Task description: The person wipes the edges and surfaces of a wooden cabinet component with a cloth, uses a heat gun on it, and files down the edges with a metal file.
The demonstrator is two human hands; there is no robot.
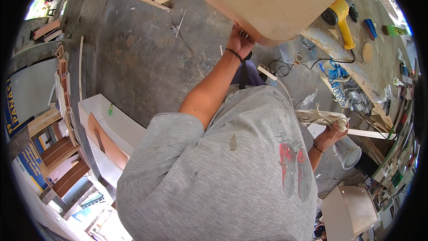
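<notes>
At the top of the view is a large light-brown board (276,0) with a rounded near corner. My left hand (240,41) reaches forward to its near edge, with fingers curled against the edge and partly hidden by it. My right hand (330,136), out to the right, is closed around a bunched off-white rag (318,118). The rag's loose end stretches left toward my grey shirt.
Right of the board, a yellow heat gun (344,22) with a black cord, a blue cup (369,28) and a green bottle (394,30) are on the worktop. A coiled blue hose (334,80) and a power strip (267,71) are nearer. A white box (107,107) stands left.
</notes>
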